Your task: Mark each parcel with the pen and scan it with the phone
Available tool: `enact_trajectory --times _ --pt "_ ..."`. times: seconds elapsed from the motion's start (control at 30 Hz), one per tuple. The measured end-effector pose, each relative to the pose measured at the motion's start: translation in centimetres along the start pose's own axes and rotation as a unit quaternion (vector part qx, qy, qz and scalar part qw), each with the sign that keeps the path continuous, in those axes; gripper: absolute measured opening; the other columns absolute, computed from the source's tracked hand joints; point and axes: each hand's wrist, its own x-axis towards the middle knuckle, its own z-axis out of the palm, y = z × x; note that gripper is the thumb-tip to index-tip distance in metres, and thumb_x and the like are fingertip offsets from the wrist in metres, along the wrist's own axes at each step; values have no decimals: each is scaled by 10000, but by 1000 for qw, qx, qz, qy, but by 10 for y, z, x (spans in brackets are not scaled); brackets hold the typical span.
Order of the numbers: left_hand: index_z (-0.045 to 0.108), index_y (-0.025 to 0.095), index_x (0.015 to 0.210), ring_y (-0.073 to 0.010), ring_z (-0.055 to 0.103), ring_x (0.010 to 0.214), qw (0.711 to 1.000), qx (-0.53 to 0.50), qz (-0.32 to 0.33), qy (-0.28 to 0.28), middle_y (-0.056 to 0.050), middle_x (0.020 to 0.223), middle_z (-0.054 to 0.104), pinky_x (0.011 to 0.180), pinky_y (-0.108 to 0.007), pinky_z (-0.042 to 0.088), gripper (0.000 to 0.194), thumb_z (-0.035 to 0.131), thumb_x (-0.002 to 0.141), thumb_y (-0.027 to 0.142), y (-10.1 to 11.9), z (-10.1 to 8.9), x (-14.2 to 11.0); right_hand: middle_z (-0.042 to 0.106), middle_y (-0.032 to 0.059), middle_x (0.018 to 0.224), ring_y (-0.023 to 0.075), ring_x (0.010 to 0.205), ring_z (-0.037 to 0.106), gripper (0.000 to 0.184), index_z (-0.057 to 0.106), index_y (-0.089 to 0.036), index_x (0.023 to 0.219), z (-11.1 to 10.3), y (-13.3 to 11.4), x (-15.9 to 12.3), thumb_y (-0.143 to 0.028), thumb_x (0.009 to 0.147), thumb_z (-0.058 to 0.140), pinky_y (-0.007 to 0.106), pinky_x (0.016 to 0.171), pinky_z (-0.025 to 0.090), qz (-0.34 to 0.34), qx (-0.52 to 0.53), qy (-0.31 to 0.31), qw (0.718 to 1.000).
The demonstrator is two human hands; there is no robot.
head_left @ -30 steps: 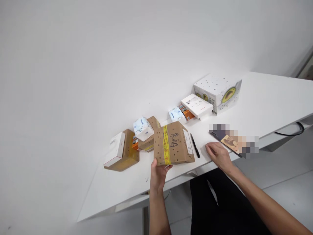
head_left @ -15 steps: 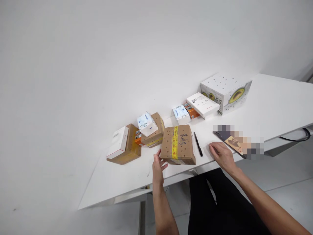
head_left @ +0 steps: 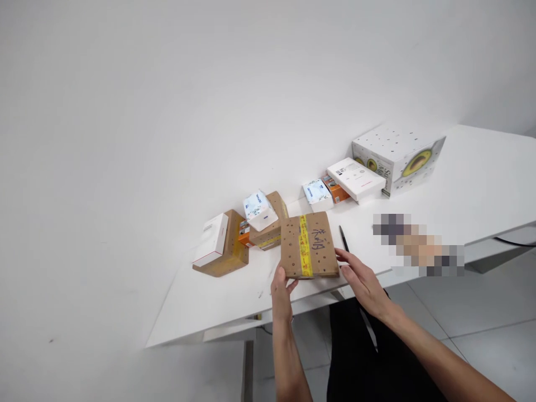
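A brown cardboard box [head_left: 288, 245] with yellow tape and black handwriting on top is held between my two hands near the table's front edge. My left hand [head_left: 282, 293] grips its lower left corner, thumb on the side and fingers partly hidden beneath. At its right side, my right hand [head_left: 362, 282] presses with the fingers against the lower right edge. The box looks slightly tilted towards me; whether its base still touches the table I cannot tell. Just beyond the right fingertips lies a black pen [head_left: 344, 239] on the white table.
Along the wall on the white table [head_left: 188, 318] stand another cardboard box [head_left: 237, 251], white flat boxes [head_left: 211, 240], tissue packs [head_left: 260, 211], orange boxes [head_left: 337, 188] and a large avocado-print box [head_left: 397, 159]. A pixelated item [head_left: 419, 243] lies right of my right hand.
My right hand has moved left from the table edge onto the box's right side. My left hand has closed on the box's left corner, and the box has tilted a little. The view has shifted slightly.
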Motion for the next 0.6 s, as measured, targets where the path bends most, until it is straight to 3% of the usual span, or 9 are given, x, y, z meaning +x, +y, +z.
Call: enact_trajectory --times 0.17,0.3,0.4,0.5,0.6 --pt "519 231 1335 -262 439 1317 977 115 180 23 -86 1407 505 1044 -401 410 529 436 904 526 14 -10 -26 557 98 1313 227 1161 543 476 464 -232 1303 9 -6 -11 -521 935 376 359 937 474 21 105 -44 993" --pt "574 261 1274 -259 398 1339 897 273 341 71 -73 1404 495 1119 -456 313 388 501 910 374 16 -10 -38 657 91 1078 219 962 626 477 560 -206 1106 25 10 -21 -573 935 310 357 819 521 114 152 -62 980" --pt "635 277 1191 -283 328 1378 854 327 401 55 -62 1367 519 1131 -521 269 319 546 885 304 12 -3 -43 668 67 810 197 695 631 512 591 -190 847 32 29 -26 -619 909 318 337 639 524 184 100 -104 972" --pt "693 278 1080 -298 292 1398 880 285 376 45 -59 1338 543 1147 -521 236 245 560 879 322 8 5 -46 651 46 713 178 596 599 492 591 -194 740 29 38 -29 -603 898 368 309 553 487 175 36 -136 974" --pt "641 276 1159 -285 304 1394 915 214 332 86 -63 1410 468 1148 -468 260 308 549 886 385 4 7 -45 619 24 631 169 556 570 488 567 -206 665 15 35 -30 -581 904 367 293 517 461 150 7 -98 984"
